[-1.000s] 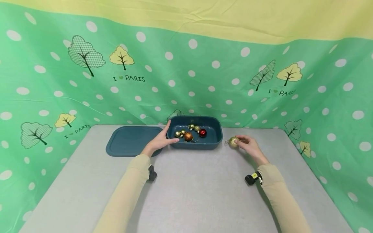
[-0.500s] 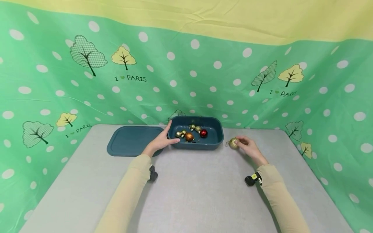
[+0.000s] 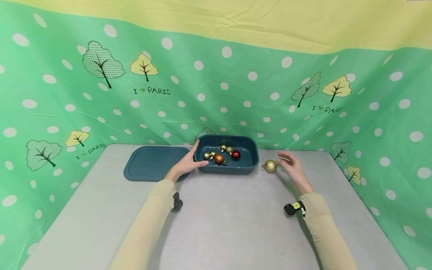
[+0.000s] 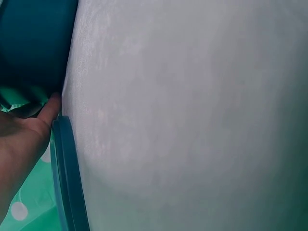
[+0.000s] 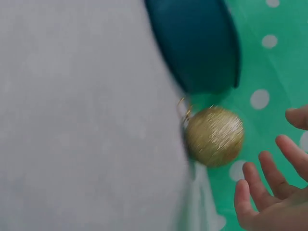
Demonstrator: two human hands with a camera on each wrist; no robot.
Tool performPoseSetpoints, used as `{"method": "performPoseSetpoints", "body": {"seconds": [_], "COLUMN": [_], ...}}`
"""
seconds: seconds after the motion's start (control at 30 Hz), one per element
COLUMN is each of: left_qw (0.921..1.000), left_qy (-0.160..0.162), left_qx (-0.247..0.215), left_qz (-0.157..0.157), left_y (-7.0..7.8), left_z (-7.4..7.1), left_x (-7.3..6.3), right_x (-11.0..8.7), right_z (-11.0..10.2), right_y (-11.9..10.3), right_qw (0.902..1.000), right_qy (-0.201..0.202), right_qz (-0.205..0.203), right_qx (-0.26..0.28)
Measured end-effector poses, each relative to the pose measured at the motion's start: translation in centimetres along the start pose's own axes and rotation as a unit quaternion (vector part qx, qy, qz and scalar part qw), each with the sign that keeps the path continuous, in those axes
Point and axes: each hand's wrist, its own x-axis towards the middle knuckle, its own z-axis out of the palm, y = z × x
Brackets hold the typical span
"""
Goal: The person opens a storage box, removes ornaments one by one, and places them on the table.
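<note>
A dark blue plastic box stands at the back of the table, with several gold baubles, an orange bauble and a red bauble inside. My left hand rests at its left end, fingers straight and spread, thumb over the front rim. A larger glittery gold bauble with a wire loop lies on the table to the right of the box. Just right of it is my right hand, holding nothing. In the right wrist view its spread fingers stand apart from the gold bauble.
The box's flat blue lid lies left of the box, partly behind the left hand. Behind the grey table hangs a green polka-dot curtain, close to the back of the box.
My right hand has let go of the gold bauble and drawn slightly away to the right, leaving it on the table. The left hand stays at the box.
</note>
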Motion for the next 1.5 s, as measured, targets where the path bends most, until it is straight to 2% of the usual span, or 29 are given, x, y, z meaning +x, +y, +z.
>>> {"method": "performPoseSetpoints", "body": {"seconds": [0.1, 0.37, 0.53, 0.7, 0.87, 0.93, 1.17, 1.43, 1.5], "left_qw": [1.0000, 1.0000, 0.9999, 0.9999, 1.0000, 1.0000, 1.0000, 1.0000, 1.0000], "left_qy": [0.002, 0.000, -0.010, -0.012, -0.005, -0.001, 0.003, 0.004, 0.005], "left_qx": [0.003, 0.003, 0.000, 0.001, 0.001, -0.001, 0.001, 0.005, 0.007], "left_qz": [-0.005, -0.004, -0.006, -0.006, -0.001, 0.002, 0.006, 0.004, 0.003], "left_y": [0.0, -0.2, -0.5, -0.6, -0.5, -0.5, -0.2, 0.0, -0.1], "left_z": [-0.1, -0.3, -0.3, -0.4, -0.2, -0.2, 0.0, 0.0, 0.1], "left_x": [-0.1, 0.0, 0.3, 0.4, 0.2, 0.1, -0.2, -0.2, 0.0], "right_x": [0.1, -0.1, -1.0, -1.7, -1.7, -1.6, -1.0, -0.3, 0.2], "right_z": [0.5, 2.5, 4.1, 6.2, 7.6, 8.0, 9.1, 10.4, 10.7], "right_y": [-0.5, -1.2, -3.3, -5.7, -6.9, -7.2, -7.8, -8.2, -7.7], "right_qw": [0.9993, 0.9923, 0.9879, 0.9863, 0.9869, 0.9859, 0.9810, 0.9776, 0.9763], "right_qy": [0.008, -0.023, -0.038, -0.067, -0.054, -0.057, -0.107, -0.158, -0.170], "right_qz": [-0.034, -0.105, -0.134, -0.144, -0.149, -0.153, -0.154, -0.137, -0.134], "right_qx": [0.014, 0.060, 0.069, 0.043, 0.030, 0.036, 0.050, 0.026, 0.010]}}
